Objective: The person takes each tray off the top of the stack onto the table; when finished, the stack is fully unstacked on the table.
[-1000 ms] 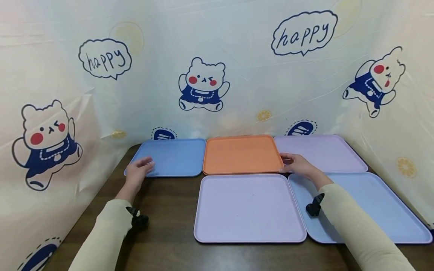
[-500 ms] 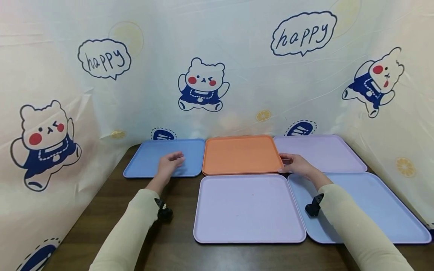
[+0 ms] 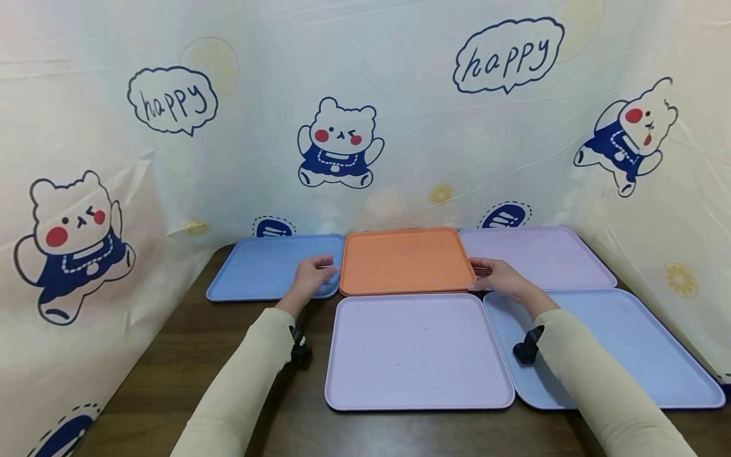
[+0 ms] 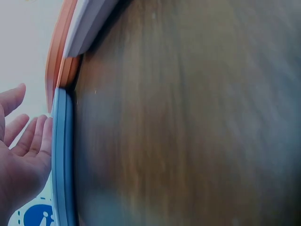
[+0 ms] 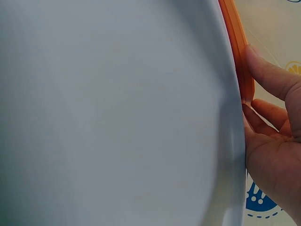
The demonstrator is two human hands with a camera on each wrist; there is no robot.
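An orange tray (image 3: 408,261) lies in the middle of the back row, between a blue tray (image 3: 268,266) on the left and a lavender tray (image 3: 542,254) on the right. My right hand (image 3: 502,279) grips the orange tray's front right corner; in the right wrist view its thumb (image 5: 268,70) lies along the rim and the fingers are bent at the end. Over the blue tray's right part is my left hand (image 3: 313,274), holding nothing, near the orange tray's left edge. Its fingers (image 4: 35,136) are spread and loosely bent in the left wrist view.
In front lie another lavender tray (image 3: 419,352) and a light blue tray (image 3: 617,349), partly under my right arm. All rest on a dark wooden table (image 3: 194,355). A printed cloth (image 3: 240,152) with bears hangs behind and at both sides.
My left hand has moved right across the blue tray, from its left end toward the orange tray. My right hand stays at the orange tray's corner. The trays have not visibly moved.
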